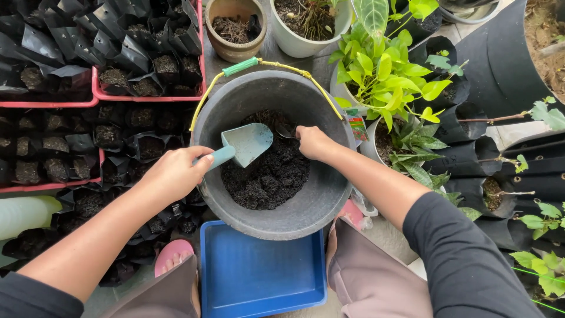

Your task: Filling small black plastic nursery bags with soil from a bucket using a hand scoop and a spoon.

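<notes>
Left hand (173,174) grips scoop (244,144) — blade aimed up-right over soil (268,176).

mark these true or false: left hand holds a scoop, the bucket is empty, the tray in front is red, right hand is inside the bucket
1. The left hand holds a pale blue scoop. True.
2. The grey bucket is empty. False: dark soil lies in its bottom.
3. The tray in front of the bucket is red. False: it is blue.
4. The right hand reaches inside the bucket. True; it grips something small and dark, which I cannot identify.
5. The bucket handle has a green grip. True.
</notes>
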